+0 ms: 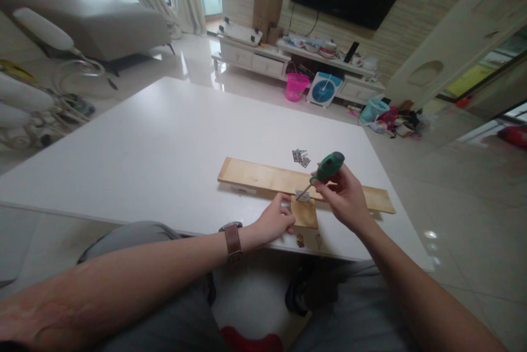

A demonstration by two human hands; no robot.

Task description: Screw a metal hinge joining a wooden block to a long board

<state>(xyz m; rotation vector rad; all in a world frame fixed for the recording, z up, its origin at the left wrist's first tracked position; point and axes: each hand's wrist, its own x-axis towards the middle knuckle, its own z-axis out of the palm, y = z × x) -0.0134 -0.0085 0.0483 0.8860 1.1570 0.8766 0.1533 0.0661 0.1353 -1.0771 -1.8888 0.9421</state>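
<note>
My right hand (343,193) grips a green and black screwdriver (329,166) near the lower end of its handle. The shaft slants down to the left, its tip at a metal hinge (303,195). That hinge lies where a small wooden block (305,214) meets a long wooden board (263,175). Against the left side of the block, my left hand (276,217) rests with its fingers curled around the edge; its thumb is partly hidden. Whether a screw sits under the tip is too small to tell.
Beyond the board lies a little pile of hinges and screws (302,157) on the white table (164,143). Two small stickers (300,240) show near the table's front edge. Across the floor stand a pink basket (295,87), a blue fan (324,89) and a low cabinet (267,65).
</note>
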